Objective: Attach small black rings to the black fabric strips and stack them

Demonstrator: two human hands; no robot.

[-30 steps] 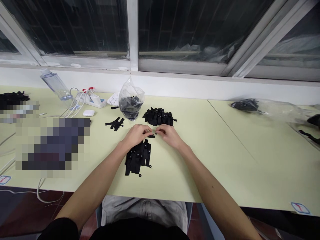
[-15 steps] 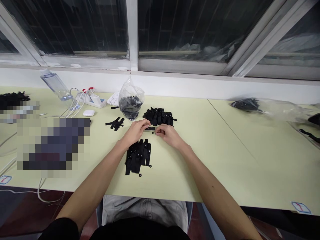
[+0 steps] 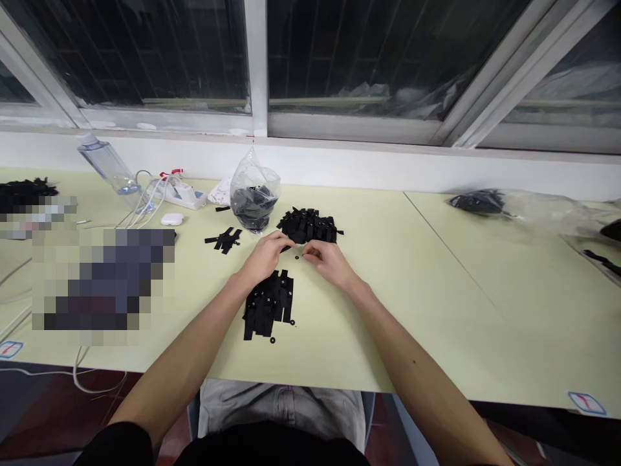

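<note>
My left hand [image 3: 264, 255] is closed, with finger and thumb together on a black strip [image 3: 285, 248], most of which the fingers hide. Opposite it, my right hand [image 3: 326, 260] pinches a tiny dark piece at its fingertips, too small to name. Between the two hands a small black ring [image 3: 297, 257] lies on the table. A heap of black strips [image 3: 310, 226] sits just beyond the fingertips. Closer to me lies a flatter pile of black strips [image 3: 264, 307] with small pale marks. Two more black rings [image 3: 272, 340] rest beside that pile.
Behind my left hand stands a clear plastic bag [image 3: 255, 194] of black pieces. Left of it are a few loose strips [image 3: 224, 240], a white case [image 3: 172, 219], a power strip [image 3: 187, 196] with cables and a tilted bottle [image 3: 109, 165]. Another plastic bag [image 3: 528, 210] lies far right.
My left fingertips have shifted slightly right, over the black strip, which showed between the hands before and is now mostly covered. My right hand has barely moved.
</note>
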